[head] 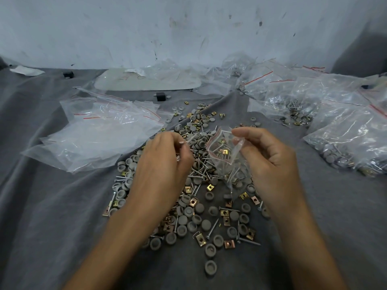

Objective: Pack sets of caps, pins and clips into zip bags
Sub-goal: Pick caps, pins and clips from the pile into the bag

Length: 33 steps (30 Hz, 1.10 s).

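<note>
- Head view, nearest part: many loose grey caps [210, 250], silver pins [212, 228] and brass-coloured clips [200, 238] lie spread on the grey cloth [52, 216], so I judge that a lot of sets are not yet packed.
- The left hand [161, 164] is curled above the heap; its fingertips are pressed together as if pinching something small, maybe pins, but I cannot tell what exactly.
- The right hand [266, 162] pinches the upper edge of a small zip bag [225, 155] between thumb and fingers. The bag hangs open just beside the left hand, over the heap.
- Inside this bag I see at least one clip and some pins; its red zip line is not pressed closed. I think this set is about half filled.
- Further left, a flat stack of empty zip bags [98, 135] waits, well apart from the hands.
- Further right, several big bags of packed sets [345, 143] lie on the cloth, which suggests that a good part of the work is done.
- Farthest is the stained white wall [188, 28].
</note>
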Motion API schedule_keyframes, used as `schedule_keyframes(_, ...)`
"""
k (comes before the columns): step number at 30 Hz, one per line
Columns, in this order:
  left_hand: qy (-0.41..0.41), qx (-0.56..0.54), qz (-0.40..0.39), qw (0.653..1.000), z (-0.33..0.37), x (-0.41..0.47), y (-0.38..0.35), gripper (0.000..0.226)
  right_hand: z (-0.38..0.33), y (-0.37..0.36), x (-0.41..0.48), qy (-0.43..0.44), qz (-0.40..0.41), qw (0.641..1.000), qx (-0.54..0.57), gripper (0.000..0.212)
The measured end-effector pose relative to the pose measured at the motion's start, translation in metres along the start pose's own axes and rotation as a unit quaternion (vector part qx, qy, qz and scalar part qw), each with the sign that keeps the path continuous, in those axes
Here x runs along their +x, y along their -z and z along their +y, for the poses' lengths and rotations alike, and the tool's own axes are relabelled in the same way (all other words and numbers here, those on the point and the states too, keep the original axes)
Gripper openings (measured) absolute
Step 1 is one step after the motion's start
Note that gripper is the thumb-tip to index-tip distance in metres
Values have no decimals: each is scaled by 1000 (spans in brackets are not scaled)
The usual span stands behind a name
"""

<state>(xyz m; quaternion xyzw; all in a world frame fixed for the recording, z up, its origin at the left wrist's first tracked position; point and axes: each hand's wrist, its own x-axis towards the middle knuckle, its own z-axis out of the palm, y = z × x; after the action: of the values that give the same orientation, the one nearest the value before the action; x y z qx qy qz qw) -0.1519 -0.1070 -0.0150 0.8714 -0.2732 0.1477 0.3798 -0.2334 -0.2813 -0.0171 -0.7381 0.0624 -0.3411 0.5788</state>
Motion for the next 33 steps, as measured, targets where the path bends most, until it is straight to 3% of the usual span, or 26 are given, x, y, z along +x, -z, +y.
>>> schedule_keyframes(6,9,-81,-20,996,12,-6,3,13,0,-2,-1,-1,-9,1000,-4,28)
schedule_keyframes(12,-20,-92,-58,994,16,-10,1,9,-6,-5,-2,12,-19,1000,-5,27)
schedule_keyframes(33,-63,-133,-17,989,15,-12,-1,4,-7,-7,-3,8,-33,999,-17,30)
